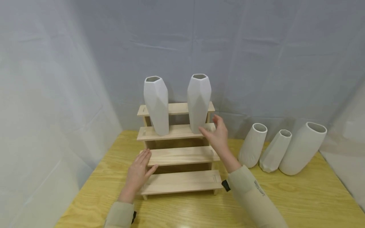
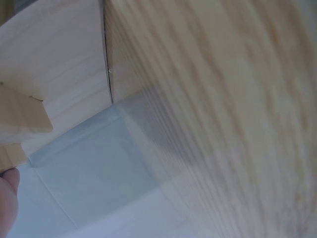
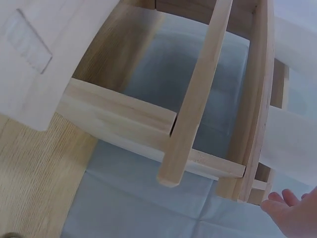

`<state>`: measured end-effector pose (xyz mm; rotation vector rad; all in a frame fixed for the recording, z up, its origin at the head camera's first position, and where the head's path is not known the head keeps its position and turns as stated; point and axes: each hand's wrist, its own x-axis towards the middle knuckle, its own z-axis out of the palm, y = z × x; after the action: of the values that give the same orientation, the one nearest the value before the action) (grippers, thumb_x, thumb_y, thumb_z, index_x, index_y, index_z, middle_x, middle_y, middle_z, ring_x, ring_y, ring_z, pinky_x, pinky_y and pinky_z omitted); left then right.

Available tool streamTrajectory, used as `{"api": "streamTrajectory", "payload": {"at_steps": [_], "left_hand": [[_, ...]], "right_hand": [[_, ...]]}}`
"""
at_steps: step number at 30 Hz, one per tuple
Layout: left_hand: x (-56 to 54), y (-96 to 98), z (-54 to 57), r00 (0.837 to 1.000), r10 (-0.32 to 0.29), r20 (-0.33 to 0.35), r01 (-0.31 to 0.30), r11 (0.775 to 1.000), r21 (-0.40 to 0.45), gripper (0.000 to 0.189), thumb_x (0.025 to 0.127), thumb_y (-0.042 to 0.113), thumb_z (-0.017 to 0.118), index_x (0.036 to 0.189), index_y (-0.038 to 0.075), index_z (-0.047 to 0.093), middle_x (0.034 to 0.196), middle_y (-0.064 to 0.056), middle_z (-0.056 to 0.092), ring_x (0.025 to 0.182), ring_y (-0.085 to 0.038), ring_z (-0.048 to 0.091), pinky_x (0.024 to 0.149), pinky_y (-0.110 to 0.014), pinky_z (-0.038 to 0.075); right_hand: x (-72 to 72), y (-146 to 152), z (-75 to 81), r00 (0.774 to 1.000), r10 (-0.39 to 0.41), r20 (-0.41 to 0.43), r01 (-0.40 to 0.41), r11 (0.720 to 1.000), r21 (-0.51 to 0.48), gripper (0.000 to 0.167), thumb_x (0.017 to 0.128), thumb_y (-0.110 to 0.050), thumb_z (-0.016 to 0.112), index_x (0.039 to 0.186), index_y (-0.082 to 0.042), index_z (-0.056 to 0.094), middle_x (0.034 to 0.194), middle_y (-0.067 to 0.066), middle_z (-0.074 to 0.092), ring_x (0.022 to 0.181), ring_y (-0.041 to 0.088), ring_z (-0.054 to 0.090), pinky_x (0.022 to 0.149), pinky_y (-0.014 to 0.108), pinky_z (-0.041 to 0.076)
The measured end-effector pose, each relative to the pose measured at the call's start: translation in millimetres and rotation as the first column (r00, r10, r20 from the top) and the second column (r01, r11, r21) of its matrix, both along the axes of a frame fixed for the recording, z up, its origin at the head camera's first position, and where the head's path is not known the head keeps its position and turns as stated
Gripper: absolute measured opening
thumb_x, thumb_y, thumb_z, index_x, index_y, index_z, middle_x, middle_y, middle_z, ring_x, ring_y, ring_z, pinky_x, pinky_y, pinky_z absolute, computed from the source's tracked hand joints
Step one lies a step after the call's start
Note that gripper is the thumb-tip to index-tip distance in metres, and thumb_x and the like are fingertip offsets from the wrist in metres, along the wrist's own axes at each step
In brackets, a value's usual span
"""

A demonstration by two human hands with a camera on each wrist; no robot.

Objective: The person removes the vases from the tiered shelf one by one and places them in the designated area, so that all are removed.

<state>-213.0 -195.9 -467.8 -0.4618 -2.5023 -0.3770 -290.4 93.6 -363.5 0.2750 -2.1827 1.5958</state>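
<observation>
A stepped wooden display stand (image 1: 182,182) stands on the table. On its second-highest step are two white faceted vases, a left vase (image 1: 157,107) and a right vase (image 1: 198,98), both upright. My left hand (image 1: 138,171) rests at the stand's left end by the lower steps, fingers extended and thumb spread. One fingertip (image 2: 7,198) shows beside the wood in the left wrist view. Close to the right vase's base is my right hand (image 1: 219,136), thumb toward the vase and fingers apart; whether the thumb touches cannot be told. The right wrist view shows its fingers (image 3: 285,203) near the stand's edge.
To the right of the stand, three more white vases are grouped on the wooden table (image 1: 94,193): a wide-mouthed vase (image 1: 253,145), a slim faceted vase (image 1: 275,152) and a large vase (image 1: 302,150). Pale cloth (image 1: 114,63) hangs behind and at the sides.
</observation>
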Motion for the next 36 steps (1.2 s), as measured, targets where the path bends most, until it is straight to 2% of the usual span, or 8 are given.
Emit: {"api": "streamTrajectory", "payload": {"at_steps": [14, 25, 31, 36], "left_hand": [[1.8, -1.3, -0.3, 1.0, 0.0, -0.008, 0.0, 1.0, -0.013, 0.065, 0.086, 0.047, 0.048, 0.123, -0.008, 0.046, 0.13, -0.021, 0.042, 0.119, -0.033, 0.038, 0.099, -0.044, 0.032], [3.5, 0.2, 0.5, 1.0, 0.008, 0.023, -0.008, 1.0, -0.017, 0.064, 0.086, 0.044, 0.051, 0.125, -0.007, 0.044, 0.132, -0.02, 0.039, 0.12, -0.033, 0.037, 0.101, -0.042, 0.028], [4.1, 1.1, 0.8, 1.0, 0.0, 0.012, 0.0, 1.0, -0.016, 0.064, 0.087, 0.045, 0.049, 0.124, -0.006, 0.045, 0.13, -0.021, 0.041, 0.12, -0.033, 0.037, 0.1, -0.043, 0.03], [4.4, 2.2, 0.6, 1.0, 0.002, 0.017, -0.001, 1.0, -0.018, 0.063, 0.086, 0.044, 0.049, 0.124, -0.006, 0.045, 0.13, -0.021, 0.041, 0.119, -0.033, 0.038, 0.099, -0.044, 0.031]], "right_hand": [[-11.1, -13, 14.0, 1.0, -0.007, 0.031, 0.006, 1.0, 0.025, 0.073, 0.072, -0.023, 0.074, 0.129, 0.0, 0.036, 0.125, 0.017, 0.045, 0.115, 0.028, 0.041, 0.097, 0.036, 0.035], [-21.5, -19, 26.3, 0.999, 0.025, 0.029, -0.025, 1.0, -0.013, 0.077, 0.07, -0.019, 0.075, 0.132, -0.002, 0.032, 0.125, 0.016, 0.046, 0.113, 0.025, 0.044, 0.096, 0.042, 0.036], [-25.6, -20, 27.6, 0.996, 0.069, 0.058, -0.064, 0.994, -0.086, 0.083, 0.07, -0.013, 0.075, 0.135, -0.004, 0.025, 0.127, 0.017, 0.043, 0.112, 0.027, 0.045, 0.092, 0.037, 0.041], [-27.1, -21, 25.6, 0.996, 0.065, 0.062, -0.062, 0.996, -0.057, 0.087, 0.069, -0.015, 0.076, 0.136, -0.005, 0.021, 0.127, 0.018, 0.042, 0.111, 0.027, 0.046, 0.09, 0.036, 0.043]]}}
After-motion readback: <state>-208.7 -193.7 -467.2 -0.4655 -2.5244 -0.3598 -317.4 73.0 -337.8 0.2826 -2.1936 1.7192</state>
